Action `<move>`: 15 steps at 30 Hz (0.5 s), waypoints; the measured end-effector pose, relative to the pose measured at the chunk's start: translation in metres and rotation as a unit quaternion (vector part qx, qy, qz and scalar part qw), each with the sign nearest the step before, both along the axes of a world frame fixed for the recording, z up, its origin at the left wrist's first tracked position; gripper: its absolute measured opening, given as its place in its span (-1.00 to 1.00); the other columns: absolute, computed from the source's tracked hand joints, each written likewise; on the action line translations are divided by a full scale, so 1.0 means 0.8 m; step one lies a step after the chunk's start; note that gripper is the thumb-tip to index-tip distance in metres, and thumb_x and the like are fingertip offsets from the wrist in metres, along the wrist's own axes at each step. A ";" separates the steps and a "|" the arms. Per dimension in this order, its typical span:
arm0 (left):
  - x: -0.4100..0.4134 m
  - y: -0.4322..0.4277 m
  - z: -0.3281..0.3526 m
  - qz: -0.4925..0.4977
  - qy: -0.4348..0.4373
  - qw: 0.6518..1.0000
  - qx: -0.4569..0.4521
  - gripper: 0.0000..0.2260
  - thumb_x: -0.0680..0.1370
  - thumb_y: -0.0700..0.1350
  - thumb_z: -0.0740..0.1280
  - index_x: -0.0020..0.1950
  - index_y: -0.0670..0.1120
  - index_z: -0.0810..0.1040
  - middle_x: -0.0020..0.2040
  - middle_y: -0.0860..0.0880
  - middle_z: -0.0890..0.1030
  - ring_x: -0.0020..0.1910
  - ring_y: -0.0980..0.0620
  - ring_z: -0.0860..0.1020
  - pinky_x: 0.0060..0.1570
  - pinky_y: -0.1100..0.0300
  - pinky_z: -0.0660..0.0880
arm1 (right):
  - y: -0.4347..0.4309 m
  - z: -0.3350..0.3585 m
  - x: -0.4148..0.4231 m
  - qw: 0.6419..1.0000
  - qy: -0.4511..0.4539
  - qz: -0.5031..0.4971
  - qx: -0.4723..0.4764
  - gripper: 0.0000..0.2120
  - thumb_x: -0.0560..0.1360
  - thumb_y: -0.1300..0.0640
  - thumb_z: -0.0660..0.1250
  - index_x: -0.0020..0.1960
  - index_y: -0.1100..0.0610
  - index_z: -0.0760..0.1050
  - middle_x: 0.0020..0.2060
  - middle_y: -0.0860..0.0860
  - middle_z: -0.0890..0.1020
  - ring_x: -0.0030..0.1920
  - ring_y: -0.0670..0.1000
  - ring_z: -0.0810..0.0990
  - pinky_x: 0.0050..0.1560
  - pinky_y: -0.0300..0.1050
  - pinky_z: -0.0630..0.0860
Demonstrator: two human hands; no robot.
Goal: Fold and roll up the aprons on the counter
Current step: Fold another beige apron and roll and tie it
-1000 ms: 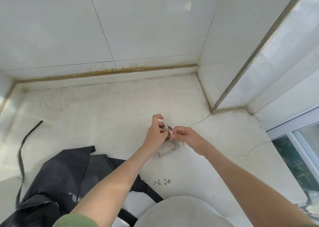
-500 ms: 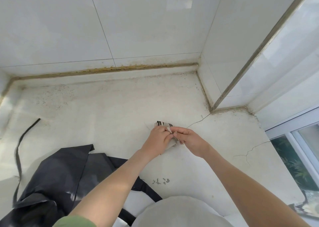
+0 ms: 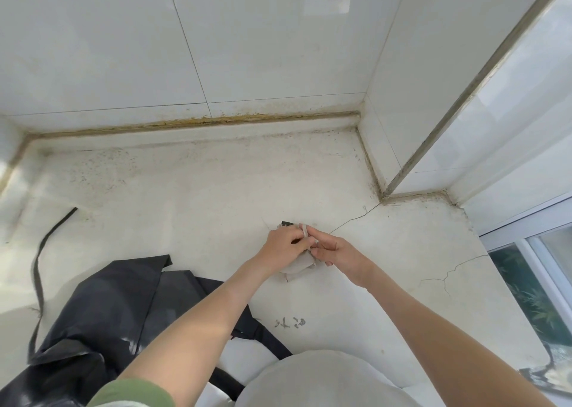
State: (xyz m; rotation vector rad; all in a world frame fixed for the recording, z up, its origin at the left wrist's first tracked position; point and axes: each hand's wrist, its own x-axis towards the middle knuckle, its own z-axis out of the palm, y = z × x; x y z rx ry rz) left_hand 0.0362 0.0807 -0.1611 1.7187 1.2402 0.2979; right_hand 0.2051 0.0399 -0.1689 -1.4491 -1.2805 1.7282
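A small pale apron roll (image 3: 295, 269) lies mid-counter (image 3: 216, 190), its long axis running roughly from near to far, with a dark end poking out on the far side. The left hand (image 3: 286, 241) sits directly on top, fingers curled round the roll. The right hand (image 3: 335, 250) is just to the right, touching the left, and its fingertips seem to pinch a thin pale tie (image 3: 305, 229) that loops over the roll's far-right edge. Securing that tie looks like the next move. The black apron (image 3: 102, 307) lies unfolded at near left, well apart.
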 end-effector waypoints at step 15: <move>-0.019 -0.011 -0.001 0.148 -0.241 0.943 -0.177 -0.73 0.66 -0.13 0.15 -0.15 -0.08 0.58 -0.06 0.00 0.67 -0.27 0.06 0.28 -0.20 0.30 0.32 | 0.012 0.003 0.020 0.962 -0.253 0.100 -0.012 -0.82 0.59 0.15 0.22 -0.18 0.03 0.49 -0.27 -0.03 0.46 -0.28 -0.05 0.36 -0.26 -0.19 0.27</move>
